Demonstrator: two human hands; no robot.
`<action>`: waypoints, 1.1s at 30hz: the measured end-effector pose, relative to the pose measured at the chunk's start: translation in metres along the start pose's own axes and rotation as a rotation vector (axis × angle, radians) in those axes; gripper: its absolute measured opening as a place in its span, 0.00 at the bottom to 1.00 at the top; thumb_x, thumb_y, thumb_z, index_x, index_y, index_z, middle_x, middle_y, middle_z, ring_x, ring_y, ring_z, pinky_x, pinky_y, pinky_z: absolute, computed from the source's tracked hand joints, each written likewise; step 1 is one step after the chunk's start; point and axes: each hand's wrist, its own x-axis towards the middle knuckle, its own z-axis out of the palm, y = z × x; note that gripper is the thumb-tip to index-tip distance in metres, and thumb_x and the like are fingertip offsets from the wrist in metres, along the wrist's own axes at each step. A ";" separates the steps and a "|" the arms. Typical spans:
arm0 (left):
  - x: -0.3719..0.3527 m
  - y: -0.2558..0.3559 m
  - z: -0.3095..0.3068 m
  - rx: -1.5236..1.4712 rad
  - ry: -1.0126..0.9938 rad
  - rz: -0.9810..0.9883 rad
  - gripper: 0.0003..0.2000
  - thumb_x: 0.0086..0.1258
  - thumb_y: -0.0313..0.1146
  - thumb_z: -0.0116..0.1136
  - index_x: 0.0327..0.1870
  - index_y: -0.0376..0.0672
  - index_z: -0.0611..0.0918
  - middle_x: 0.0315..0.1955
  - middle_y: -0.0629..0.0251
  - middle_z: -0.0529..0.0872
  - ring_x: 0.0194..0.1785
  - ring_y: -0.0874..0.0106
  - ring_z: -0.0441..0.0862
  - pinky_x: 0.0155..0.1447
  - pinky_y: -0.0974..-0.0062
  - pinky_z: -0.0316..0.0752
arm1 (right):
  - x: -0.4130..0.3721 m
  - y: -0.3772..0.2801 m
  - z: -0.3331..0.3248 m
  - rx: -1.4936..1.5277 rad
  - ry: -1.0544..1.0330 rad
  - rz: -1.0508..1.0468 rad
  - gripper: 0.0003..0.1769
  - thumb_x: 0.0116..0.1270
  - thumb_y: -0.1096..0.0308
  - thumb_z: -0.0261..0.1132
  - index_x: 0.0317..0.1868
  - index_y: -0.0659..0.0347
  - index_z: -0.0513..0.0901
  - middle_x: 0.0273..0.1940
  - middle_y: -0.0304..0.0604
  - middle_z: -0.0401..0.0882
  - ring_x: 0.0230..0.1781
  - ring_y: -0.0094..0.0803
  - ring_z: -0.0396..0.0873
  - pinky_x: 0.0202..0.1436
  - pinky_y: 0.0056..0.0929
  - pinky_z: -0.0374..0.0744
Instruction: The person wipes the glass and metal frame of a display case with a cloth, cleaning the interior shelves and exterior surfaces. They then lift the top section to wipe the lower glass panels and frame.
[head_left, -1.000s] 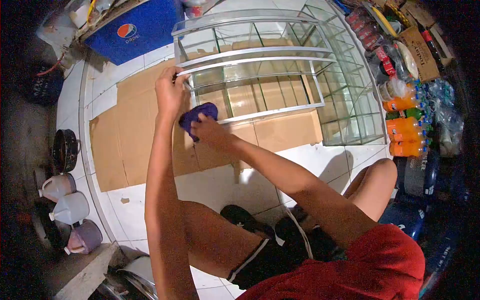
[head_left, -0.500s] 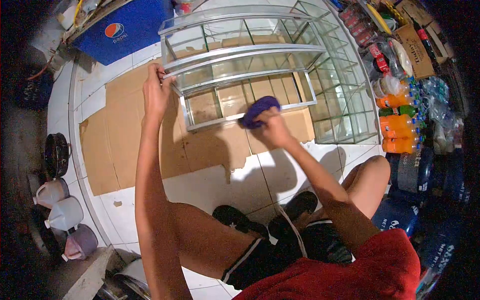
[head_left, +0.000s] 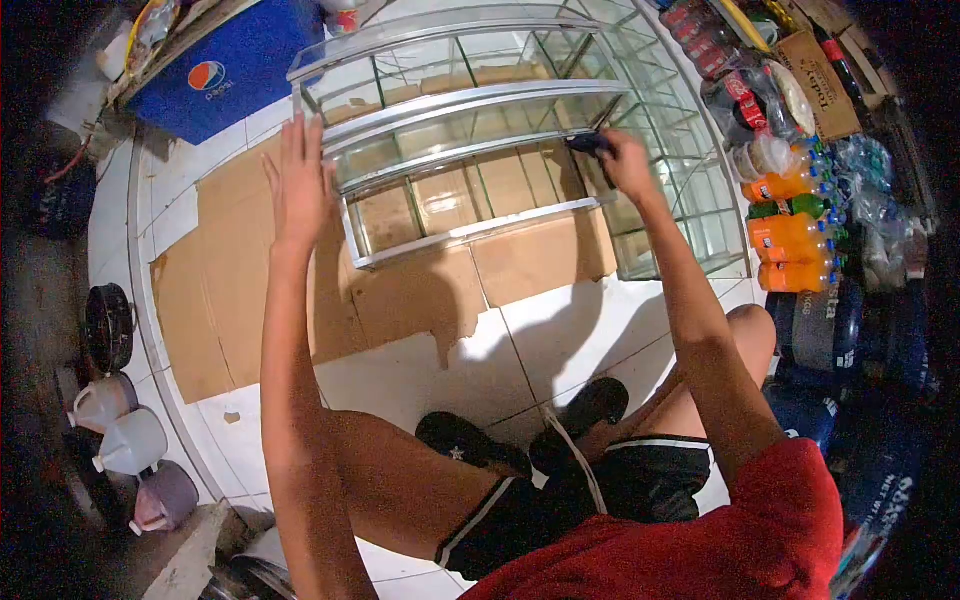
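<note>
A glass display case (head_left: pixel 480 100) with silver metal edges and glass dividers lies in front of me on cardboard. My left hand (head_left: pixel 300 190) rests against its left end, fingers stretched upward and apart, gripping nothing. Toward the right end of the case, my right hand (head_left: pixel 628 165) is closed on a dark purple cloth (head_left: pixel 588 143). The cloth touches the middle metal rail near its right end; part of it is hidden by my fingers.
Flattened cardboard (head_left: pixel 240 270) covers part of the white tile floor (head_left: pixel 420 375). A blue Pepsi box (head_left: pixel 225 75) stands at the back left. Plastic jugs (head_left: pixel 132 440) line the left side. Orange soda bottles (head_left: pixel 790 240) and other packs are stacked at the right, beside more glass panels (head_left: pixel 685 200).
My right hand has moved the cloth up and right, from the front metal rail to the middle rail. My left hand has opened from its grip on the case's left corner.
</note>
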 end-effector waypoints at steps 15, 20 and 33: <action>0.079 0.004 -0.003 -0.034 -0.533 0.343 0.26 0.61 0.50 0.57 0.51 0.37 0.72 0.44 0.47 0.80 0.50 0.52 0.76 0.58 0.58 0.68 | -0.012 -0.041 0.009 0.163 -0.069 0.326 0.11 0.55 0.68 0.64 0.37 0.65 0.81 0.29 0.59 0.79 0.33 0.54 0.79 0.36 0.43 0.76; 0.083 -0.003 0.014 -0.145 -0.529 0.272 0.25 0.54 0.53 0.59 0.42 0.40 0.76 0.35 0.48 0.82 0.41 0.50 0.79 0.46 0.57 0.73 | -0.010 0.008 0.117 1.282 0.032 1.088 0.18 0.61 0.67 0.65 0.49 0.68 0.76 0.32 0.43 0.81 0.26 0.27 0.77 0.28 0.25 0.76; 0.095 0.013 0.005 -0.101 -0.642 0.126 0.22 0.50 0.55 0.62 0.38 0.46 0.78 0.28 0.54 0.83 0.34 0.54 0.81 0.37 0.59 0.74 | 0.059 0.019 0.187 2.256 0.578 0.884 0.23 0.69 0.58 0.47 0.57 0.62 0.74 0.57 0.50 0.73 0.56 0.48 0.71 0.60 0.53 0.71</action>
